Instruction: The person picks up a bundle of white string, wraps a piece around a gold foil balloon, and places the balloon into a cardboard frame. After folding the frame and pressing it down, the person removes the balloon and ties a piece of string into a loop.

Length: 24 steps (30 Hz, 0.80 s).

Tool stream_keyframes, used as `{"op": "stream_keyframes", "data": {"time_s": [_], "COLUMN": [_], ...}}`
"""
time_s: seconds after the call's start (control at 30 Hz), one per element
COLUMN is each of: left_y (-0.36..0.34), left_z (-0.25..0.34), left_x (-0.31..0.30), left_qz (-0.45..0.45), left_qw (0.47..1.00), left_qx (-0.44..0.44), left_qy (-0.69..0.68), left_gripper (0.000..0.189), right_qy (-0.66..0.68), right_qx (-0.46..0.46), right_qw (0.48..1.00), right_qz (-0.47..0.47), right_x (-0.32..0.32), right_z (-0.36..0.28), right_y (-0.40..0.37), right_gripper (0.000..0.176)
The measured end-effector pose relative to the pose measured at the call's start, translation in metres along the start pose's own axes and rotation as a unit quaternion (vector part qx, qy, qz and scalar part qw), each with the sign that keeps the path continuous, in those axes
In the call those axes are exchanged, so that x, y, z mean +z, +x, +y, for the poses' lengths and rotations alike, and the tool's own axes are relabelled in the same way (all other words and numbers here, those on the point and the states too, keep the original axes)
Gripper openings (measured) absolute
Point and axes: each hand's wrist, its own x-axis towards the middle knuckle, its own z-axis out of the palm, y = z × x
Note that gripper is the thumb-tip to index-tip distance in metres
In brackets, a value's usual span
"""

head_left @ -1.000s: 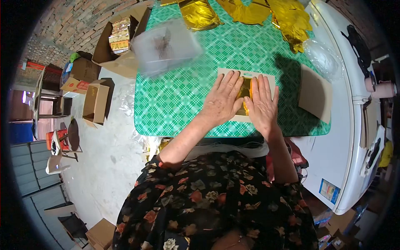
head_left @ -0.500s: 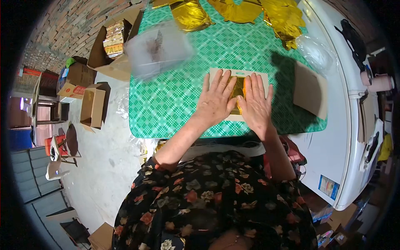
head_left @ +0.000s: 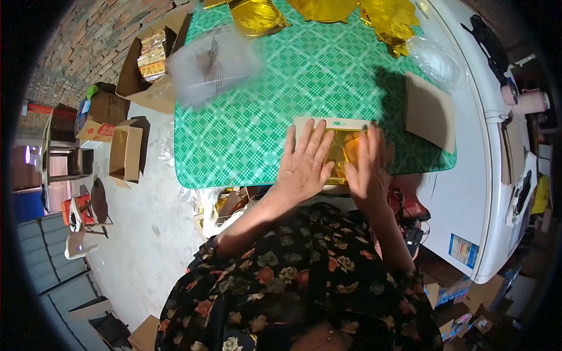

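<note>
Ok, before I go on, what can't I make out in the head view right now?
All in the head view:
- Pale card: left part mostly hidden under the left hand, right part behind the right hand.
- Right hand's fingertips: blurred.
- Dark print on the clear plastic: too blurred to read.
- Far gold foil pieces: cut off by the top edge.
- Label: wording too small.

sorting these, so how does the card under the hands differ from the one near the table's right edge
The handled card shows gold foil and a hang slot; the right-edge card shows a plain face. The left hand and right hand partly cover the handled card; neither covers the right-edge card. Both cards are pale and lie on the green tabletop.
</note>
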Motion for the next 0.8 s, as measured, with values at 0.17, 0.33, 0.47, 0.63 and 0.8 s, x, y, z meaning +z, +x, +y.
{"op": "stream_keyframes", "data": {"time_s": [0.17, 0.33, 0.47, 0.63, 0.8], "left_y": [-0.002, -0.002, -0.002, -0.006, -0.007], "left_z": [0.002, 0.001, 0.001, 0.003, 0.003], "left_x": [0.000, 0.004, 0.004, 0.005, 0.003], "left_qz": [-0.017, -0.055, -0.056, -0.046, -0.053], "left_qw": [1.000, 0.998, 0.998, 0.999, 0.998], "left_qx": [-0.005, -0.018, -0.022, -0.018, -0.024], "left_qy": [0.010, 0.034, 0.018, 0.012, 0.006], "left_gripper": [0.070, 0.071, 0.069, 0.069, 0.070], "right_qy": [0.193, 0.518, 0.584, 0.586, 0.508], "right_qx": [0.168, 0.373, 0.447, 0.420, 0.470], "right_qw": [0.960, 0.761, 0.638, 0.693, 0.720], "right_qz": [0.113, -0.111, -0.227, 0.028, 0.040], "right_x": [-0.014, 0.017, 0.063, 0.063, 0.018], "right_z": [0.003, -0.007, 0.000, -0.023, -0.067], "right_y": [-0.087, -0.118, -0.108, -0.082, -0.044], "right_gripper": [0.022, 0.030, 0.047, 0.051, 0.053]}}
